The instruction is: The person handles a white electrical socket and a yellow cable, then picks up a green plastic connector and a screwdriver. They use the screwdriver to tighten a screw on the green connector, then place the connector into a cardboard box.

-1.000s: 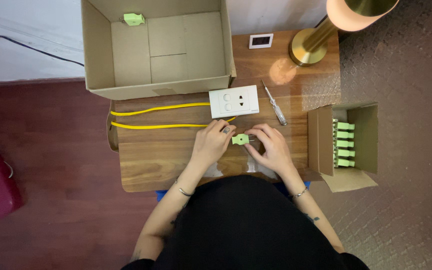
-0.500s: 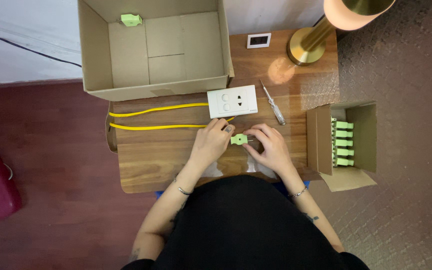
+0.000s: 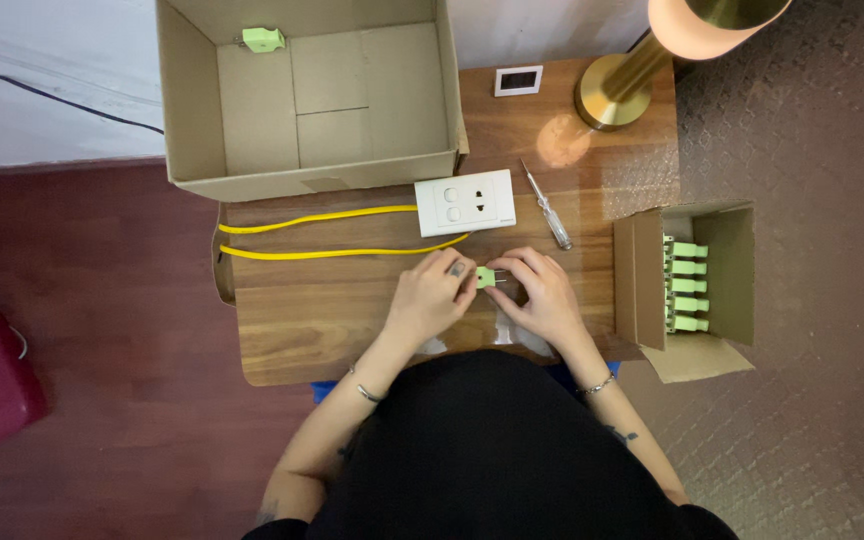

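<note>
- The wooden surface [image 3: 352, 330] holds most of the things, and a person in black sits at its near edge.
- A big open box [image 3: 312, 100] sits at the far side. One small green piece [image 3: 263, 39] lies in its far left corner.
- A gold lamp [image 3: 632, 80] stands at the far right of the surface, with a little white square [image 3: 518, 80] just beside it.
- A small box [image 3: 692, 285] rests at the right edge. A row of green plugs [image 3: 687, 285] sits inside it.
- A yellow wire [image 3: 332, 235] runs in two lines across the surface to a white switch plate [image 3: 464, 202].
- A screwdriver [image 3: 547, 205] lies just right of the plate.
- The left hand [image 3: 432, 300] and the right hand [image 3: 542, 295] meet near the middle. Each grip is pinched shut on one side of a green plug [image 3: 486, 277], held just above the surface, below the plate.
</note>
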